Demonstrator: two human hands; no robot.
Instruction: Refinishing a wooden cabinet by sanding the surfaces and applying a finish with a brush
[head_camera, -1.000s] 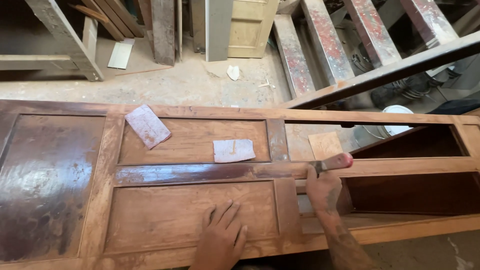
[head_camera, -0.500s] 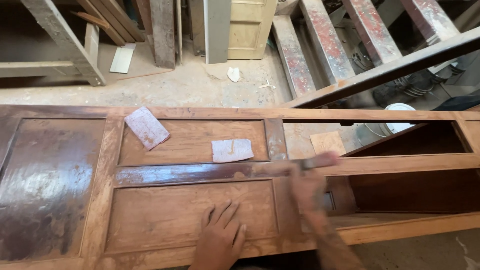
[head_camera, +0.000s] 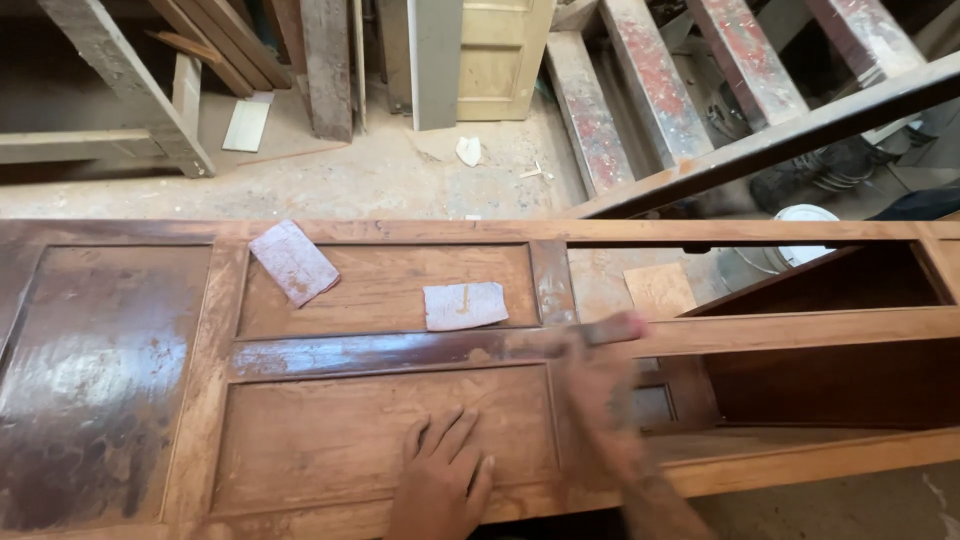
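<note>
A long wooden panelled door (head_camera: 330, 440) lies flat in front of me, partly stripped, with dark glossy varnish left on its left panel (head_camera: 100, 370) and on the middle rail (head_camera: 360, 352). My left hand (head_camera: 440, 485) rests flat, fingers spread, on the lower bare panel. My right hand (head_camera: 600, 395) is blurred by motion over the stile to the right and grips a flat scraper (head_camera: 612, 329) whose end lies on the middle rail. Two pieces of sandpaper (head_camera: 292, 262) (head_camera: 465, 305) lie on the upper panel.
The door's right end has open frames showing the floor and a brown sheet (head_camera: 660, 290). A dark beam (head_camera: 800, 130) slants across the upper right. A white bucket (head_camera: 805, 215), leaning planks (head_camera: 330, 70) and a cream door (head_camera: 500, 50) stand beyond on the dusty floor.
My right hand with the scraper has slid left along the middle rail and is now blurred. My left hand has stayed flat on the lower panel.
</note>
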